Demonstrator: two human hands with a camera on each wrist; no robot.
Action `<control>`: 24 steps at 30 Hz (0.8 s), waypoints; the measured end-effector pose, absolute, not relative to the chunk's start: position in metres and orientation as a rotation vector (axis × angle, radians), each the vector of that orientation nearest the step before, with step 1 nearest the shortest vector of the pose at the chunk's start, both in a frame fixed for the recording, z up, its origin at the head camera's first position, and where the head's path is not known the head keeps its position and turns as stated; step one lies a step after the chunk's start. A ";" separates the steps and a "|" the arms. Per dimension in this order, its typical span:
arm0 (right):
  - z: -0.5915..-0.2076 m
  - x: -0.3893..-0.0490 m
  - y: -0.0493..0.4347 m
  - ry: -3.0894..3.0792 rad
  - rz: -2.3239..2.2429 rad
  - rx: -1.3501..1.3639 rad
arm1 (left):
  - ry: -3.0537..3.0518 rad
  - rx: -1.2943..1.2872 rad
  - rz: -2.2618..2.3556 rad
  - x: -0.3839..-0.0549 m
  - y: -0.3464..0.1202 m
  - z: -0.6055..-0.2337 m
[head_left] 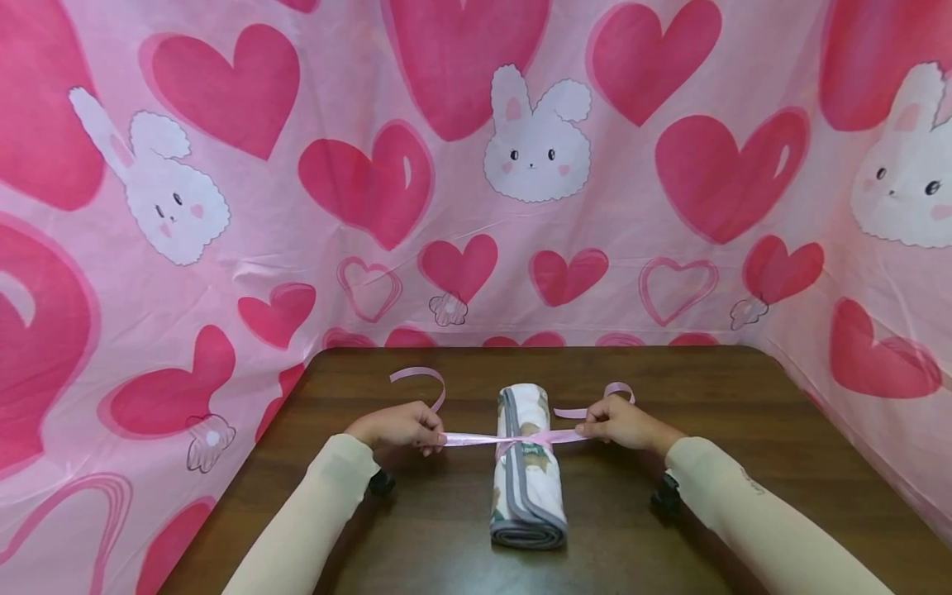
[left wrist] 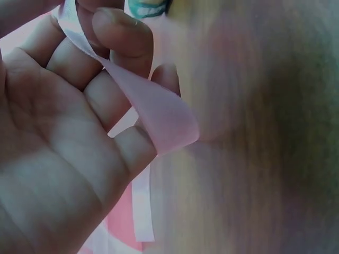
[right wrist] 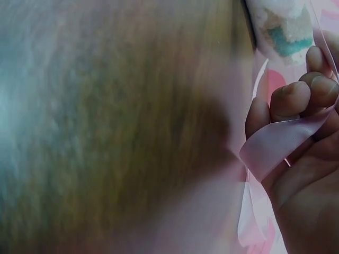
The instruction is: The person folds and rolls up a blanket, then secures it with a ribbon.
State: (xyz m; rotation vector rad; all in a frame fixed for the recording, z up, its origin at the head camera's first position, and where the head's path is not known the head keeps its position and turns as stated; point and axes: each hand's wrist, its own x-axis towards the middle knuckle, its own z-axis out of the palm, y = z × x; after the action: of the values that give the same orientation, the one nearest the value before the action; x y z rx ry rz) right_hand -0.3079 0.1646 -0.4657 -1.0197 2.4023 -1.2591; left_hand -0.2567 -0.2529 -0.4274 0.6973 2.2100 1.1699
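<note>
One left hand and one right hand in the head view, well apart, each pinching a pink ribbon. Rolled cloth between them, lying near-to-far on the bench. Ribbon circles its middle, crossing on top; both lengths run straight out sideways. Likely held so for even tension, the opposed pulls stopping the roll from sliding left or right; the band probably prevents unrolling. Cloth white, tan and green patches, grey edging along the top; near end shows the spiral of layers. Loose tails curl on the far side of each hand. Hearts-and-rabbits backdrop beyond.

Left wrist view: fingers curled about the ribbon, which lies satin-bright over them, folds broad, tail dropping behind. Sliver of cloth at the top edge.

Right wrist view: fingers bent, ribbon running between them, wide fold by the palm. Cloth's teal-green print at upper right. Bench blurred; exact fingertip contact I cannot tell.
</note>
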 end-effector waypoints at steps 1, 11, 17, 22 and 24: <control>-0.463 -0.306 0.165 2.405 -1.258 -1.021 | 2.204 0.696 1.183 -0.256 -0.254 -0.426; -0.464 -0.316 0.181 2.397 -1.227 -1.049 | 2.214 0.760 1.183 -0.259 -0.265 -0.422; -0.460 -0.318 0.186 2.384 -1.225 -1.009 | 2.209 0.767 1.213 -0.260 -0.270 -0.423; -0.463 -0.317 0.188 2.346 -1.263 -0.996 | 2.189 0.781 1.270 -0.261 -0.269 -0.426; -0.466 -0.316 0.188 2.325 -1.282 -0.990 | 2.189 0.783 1.296 -0.261 -0.268 -0.428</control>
State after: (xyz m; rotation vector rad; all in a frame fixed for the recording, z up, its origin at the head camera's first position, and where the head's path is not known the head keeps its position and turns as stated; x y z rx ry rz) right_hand -0.3157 0.1882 -0.4658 -0.9903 2.3252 -1.2822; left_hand -0.2607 -0.2678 -0.4284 0.7833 2.1890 1.2963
